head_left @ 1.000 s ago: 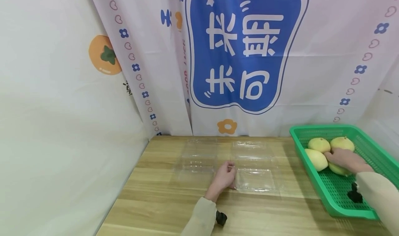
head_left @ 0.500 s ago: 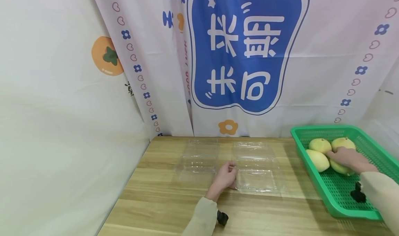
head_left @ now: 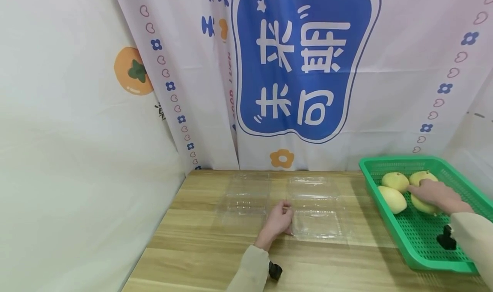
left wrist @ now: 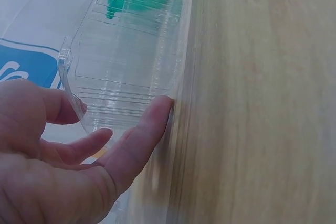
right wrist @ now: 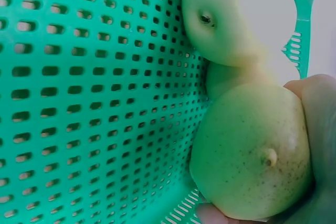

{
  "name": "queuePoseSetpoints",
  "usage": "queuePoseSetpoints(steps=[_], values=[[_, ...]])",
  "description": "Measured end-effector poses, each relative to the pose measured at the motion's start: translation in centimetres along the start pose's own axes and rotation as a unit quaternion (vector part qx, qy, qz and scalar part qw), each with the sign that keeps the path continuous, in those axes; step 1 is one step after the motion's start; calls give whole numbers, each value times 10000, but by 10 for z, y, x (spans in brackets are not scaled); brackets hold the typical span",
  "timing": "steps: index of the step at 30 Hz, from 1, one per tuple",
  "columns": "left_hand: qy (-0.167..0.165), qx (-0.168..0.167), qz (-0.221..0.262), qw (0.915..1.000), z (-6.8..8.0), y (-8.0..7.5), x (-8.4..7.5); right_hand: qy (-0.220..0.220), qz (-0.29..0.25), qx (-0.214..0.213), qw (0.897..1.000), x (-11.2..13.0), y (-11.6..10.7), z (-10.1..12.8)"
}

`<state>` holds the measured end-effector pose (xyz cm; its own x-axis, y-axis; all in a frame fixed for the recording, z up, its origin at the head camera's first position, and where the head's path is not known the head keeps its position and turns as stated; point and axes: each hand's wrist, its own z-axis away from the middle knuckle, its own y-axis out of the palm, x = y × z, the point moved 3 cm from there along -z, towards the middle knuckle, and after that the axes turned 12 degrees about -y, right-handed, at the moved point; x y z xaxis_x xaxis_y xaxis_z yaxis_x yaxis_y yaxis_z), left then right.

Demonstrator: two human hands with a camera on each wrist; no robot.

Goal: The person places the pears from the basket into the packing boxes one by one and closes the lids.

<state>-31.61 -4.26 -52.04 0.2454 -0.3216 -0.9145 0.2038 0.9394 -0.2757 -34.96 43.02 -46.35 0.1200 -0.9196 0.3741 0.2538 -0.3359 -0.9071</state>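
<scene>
In the head view my right hand (head_left: 439, 195) reaches into the green basket (head_left: 408, 264) and grips the nearer right one of several pale yellow pears. The right wrist view shows that speckled pear (right wrist: 252, 153) with its short stem, the fingers round its side and below it; another pear (right wrist: 231, 19) lies beyond. My left hand (head_left: 278, 218) is at the left side of a clear plastic container (head_left: 317, 223), whose lid stands open toward the back. In the left wrist view its fingers hold the container's rim (left wrist: 65, 61) and the thumb lies along the wall near the table.
A second clear plastic container (head_left: 244, 204) stands open to the left of my left hand. The wooden table (head_left: 200, 257) meets a printed curtain (head_left: 262, 150) at the back and a white cloth (head_left: 88, 189) at the left.
My right hand has shifted slightly to the right in the basket, and the gripped pear has moved a little away from the left pear. The left hand stays at the container.
</scene>
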Motion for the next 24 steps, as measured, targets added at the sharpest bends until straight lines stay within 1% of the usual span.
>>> queuePoseSetpoints(steps=[2, 4, 9, 11, 18, 24], values=[[-6, 10, -4, 10000, 0, 0, 1, 52, 39, -32, 10000, 0, 0, -1], [-10, 27, -1, 10000, 0, -1, 1, 4, 124, -120, 9999, 1, -1, -2], [-8, 33, 21, 10000, -1, -2, 2, -204, 464, -533, 9973, 6, -8, -7], [-10, 22, 39, 10000, -2, -2, 2, -203, 538, -639, 9963, 8, -11, -9], [15, 51, 89, 9999, -1, -2, 1, -276, 663, -810, 9941, 15, -18, -10], [-33, 26, 40, 10000, 1, -3, 1, -361, 711, -992, 9919, 22, -24, -11]])
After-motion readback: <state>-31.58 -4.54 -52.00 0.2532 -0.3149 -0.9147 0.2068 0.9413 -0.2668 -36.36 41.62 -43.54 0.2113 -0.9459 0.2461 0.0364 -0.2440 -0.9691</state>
